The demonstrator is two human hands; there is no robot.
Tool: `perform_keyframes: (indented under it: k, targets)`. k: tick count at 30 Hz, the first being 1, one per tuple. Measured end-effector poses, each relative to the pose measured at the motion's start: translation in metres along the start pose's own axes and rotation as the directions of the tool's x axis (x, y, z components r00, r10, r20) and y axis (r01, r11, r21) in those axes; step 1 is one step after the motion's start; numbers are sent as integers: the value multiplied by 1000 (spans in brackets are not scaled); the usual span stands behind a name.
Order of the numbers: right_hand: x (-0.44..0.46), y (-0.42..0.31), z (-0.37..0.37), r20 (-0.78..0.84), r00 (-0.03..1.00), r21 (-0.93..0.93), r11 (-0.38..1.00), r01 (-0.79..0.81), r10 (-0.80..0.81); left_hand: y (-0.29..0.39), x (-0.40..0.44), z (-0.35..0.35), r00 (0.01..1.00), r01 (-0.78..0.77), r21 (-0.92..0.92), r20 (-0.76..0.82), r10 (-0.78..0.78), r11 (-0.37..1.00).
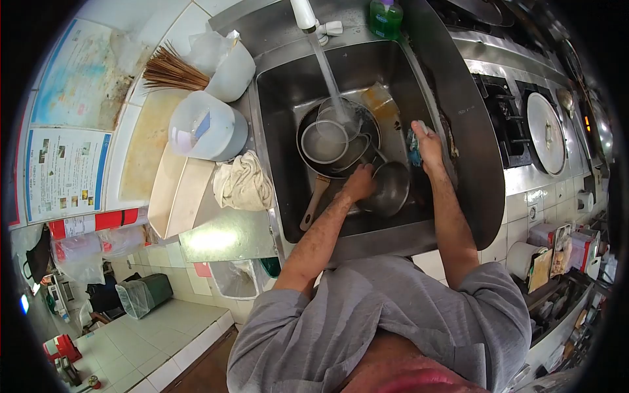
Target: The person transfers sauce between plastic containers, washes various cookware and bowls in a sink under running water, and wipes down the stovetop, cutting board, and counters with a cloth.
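Note:
My left hand [359, 183] is closed at the left rim of a dark, rounded metal pan [392, 190], tilted in the sink [422, 78]. My right hand [428, 145] grips a bluish scrubbing pad [414, 149] near the sink's right wall. Beyond my left hand lies a wide frying pan [303, 141] holding a round strainer [325, 142] and other metal pieces that overlap. Water from the white tap [303, 14] runs onto them. A wooden handle [315, 202] slants down at the sink's left side. My left fingertips are partly hidden.
Left of the sink stand white plastic tubs [226, 134], a bundle of thin sticks [171, 71], and a crumpled cloth [244, 182]. A green soap bottle [385, 18] is behind the sink. To the right, a gas stove [501, 118] bears a round lid [546, 134].

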State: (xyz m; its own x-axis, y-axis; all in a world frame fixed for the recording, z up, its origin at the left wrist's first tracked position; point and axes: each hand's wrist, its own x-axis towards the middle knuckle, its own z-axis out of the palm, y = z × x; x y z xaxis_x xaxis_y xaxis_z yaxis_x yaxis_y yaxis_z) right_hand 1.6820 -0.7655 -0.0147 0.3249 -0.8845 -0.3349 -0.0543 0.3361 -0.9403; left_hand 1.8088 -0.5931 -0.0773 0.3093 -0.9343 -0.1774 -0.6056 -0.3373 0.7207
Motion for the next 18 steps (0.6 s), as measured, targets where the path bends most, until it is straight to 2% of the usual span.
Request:
perform_keyframes:
  k: [1,3,5,7,8,9,10,11,13,14,16,17,18]
  targets:
    - [-3,-1,-3,91,989,33,992,-122,118,-5,8,-3,997,-82,-54,-13,82,995]
    - [-8,-1,-6,75,989,40,990,-132,129,-22,22,-19,958,-46,-184,-287,-9,982]
    - [-12,1,-10,57,989,50,989,-139,136,-48,38,-46,897,231,-316,-297,-327,920]
    - [-15,5,-16,91,979,66,980,-190,183,-140,65,-23,813,301,-380,-377,-444,875]
    - [-16,8,-16,85,981,66,981,-182,176,-136,69,-28,817,293,-381,-377,-437,877]
    - [-20,13,-14,102,974,119,969,-214,203,-124,70,-35,751,386,-622,-216,-624,681]
    - [-23,18,-12,118,967,170,954,-245,227,-120,75,-35,669,453,-791,-5,-743,412]
    - [-27,22,-9,106,970,171,957,-234,219,-115,79,-32,679,449,-791,0,-734,415]
    - [-39,26,-3,164,961,196,947,-253,223,-121,96,-17,611,414,-867,39,-791,277]
    - [-44,25,-2,154,965,197,951,-239,211,-127,107,-16,624,409,-868,41,-781,281]
    - [-56,21,-1,192,947,161,943,-291,259,-132,117,-25,790,354,-853,54,-610,383]
    - [-62,23,-3,188,945,163,941,-297,266,-132,122,-26,788,362,-850,61,-612,381]
    - [-61,24,-6,206,937,179,931,-318,281,-107,134,-49,820,353,-744,-45,-570,567]
